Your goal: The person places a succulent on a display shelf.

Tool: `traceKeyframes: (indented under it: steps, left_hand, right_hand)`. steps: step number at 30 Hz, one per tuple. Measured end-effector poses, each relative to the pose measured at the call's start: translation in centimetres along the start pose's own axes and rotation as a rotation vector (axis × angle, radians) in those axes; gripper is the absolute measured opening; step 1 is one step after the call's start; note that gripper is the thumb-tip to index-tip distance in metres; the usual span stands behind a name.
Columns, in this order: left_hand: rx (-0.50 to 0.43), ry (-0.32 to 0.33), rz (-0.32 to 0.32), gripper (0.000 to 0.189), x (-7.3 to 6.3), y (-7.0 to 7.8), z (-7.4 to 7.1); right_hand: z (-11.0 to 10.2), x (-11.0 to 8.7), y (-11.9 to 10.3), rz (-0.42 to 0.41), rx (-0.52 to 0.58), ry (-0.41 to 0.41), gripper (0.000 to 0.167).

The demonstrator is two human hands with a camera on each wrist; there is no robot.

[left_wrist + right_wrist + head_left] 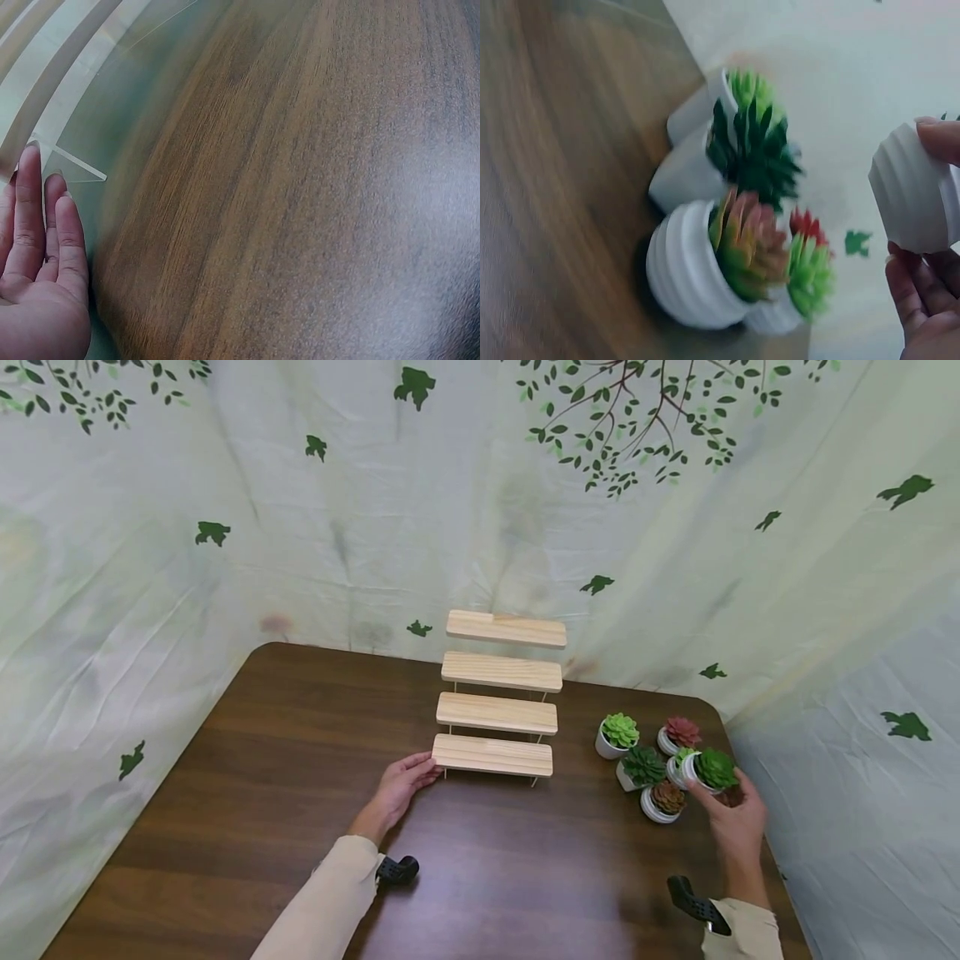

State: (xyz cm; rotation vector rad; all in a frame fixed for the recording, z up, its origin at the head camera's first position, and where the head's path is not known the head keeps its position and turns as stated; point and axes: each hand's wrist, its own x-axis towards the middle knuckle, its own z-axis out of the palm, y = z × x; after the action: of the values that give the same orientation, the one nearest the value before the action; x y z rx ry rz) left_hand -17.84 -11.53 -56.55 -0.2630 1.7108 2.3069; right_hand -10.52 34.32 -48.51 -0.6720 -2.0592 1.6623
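Note:
A tiered wooden stand (495,714) with pale planks on clear supports stands at the back of the table. My left hand (396,792) touches the left end of its lowest plank; in the left wrist view, the fingers (28,217) are extended along the stand's edge. At the right, my right hand (738,827) grips a small potted succulent (715,769), green in a white pot, between thumb and fingers. It is lifted above the other pots. The right wrist view shows its ribbed white pot (911,191), with most of the plant out of frame.
Several potted succulents cluster at the table's right: light green (620,732), dark green (643,767), brownish (667,797) and red (681,732). Another light green one is partly hidden by the held pot. A leaf-printed curtain (480,510) hangs behind the brown table (225,827).

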Motion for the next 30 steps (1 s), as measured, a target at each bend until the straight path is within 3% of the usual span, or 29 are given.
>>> traceKeyframes:
  steps: [10, 19, 26, 30]
  left_hand:
    - [0.04, -0.005, -0.012, 0.035, -0.2, 0.0, 0.0]
    - [0.03, -0.011, 0.003, 0.036, -0.1, 0.1, 0.0]
    - [0.027, -0.005, 0.01, 0.035, -0.2, 0.0, -0.1]
    - [0.021, -0.004, 0.002, 0.036, -0.2, 0.0, -0.1]
  right_hand:
    - [2.8, -1.0, -1.5, -0.006, -0.072, -0.13, 0.067]
    - [7.0, -1.6, -3.0, -0.017, -0.042, -0.266, 0.073]
    - [10.5, -2.4, -3.3, -0.134, 0.032, -0.366, 0.065]
    - [12.3, -2.9, -3.2, -0.194, 0.005, -0.391, 0.067]
